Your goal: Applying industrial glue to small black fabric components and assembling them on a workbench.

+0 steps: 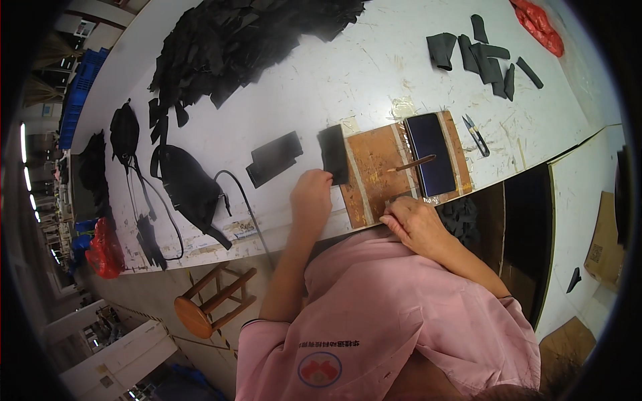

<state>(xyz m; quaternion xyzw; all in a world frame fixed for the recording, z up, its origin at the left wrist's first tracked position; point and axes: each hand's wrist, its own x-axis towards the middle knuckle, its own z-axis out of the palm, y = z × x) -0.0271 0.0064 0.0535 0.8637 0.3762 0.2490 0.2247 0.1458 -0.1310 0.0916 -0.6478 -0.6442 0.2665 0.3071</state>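
Note:
My left hand (312, 197) pinches the lower edge of a black fabric piece (332, 150), which lies partly over the left edge of a brown board (364, 154). At the board's front edge, my right hand (418, 226) is closed with its fingers curled. A small dark scrap (400, 197) shows beside those fingers; whether they grip it is hidden. Just beyond, a dark flat phone (430, 144) lies on the board, and a slim brown stick (414, 164) rests across its left edge. More black fabric pieces (275, 159) lie left of my left hand.
A large heap of black pieces (227, 47) covers the far left. Black bags (190, 184) with straps lie at left. Thread snips (477, 137) sit right of the board, loose dark pieces (481, 57) beyond. A wooden stool (210, 301) stands below the table's left side.

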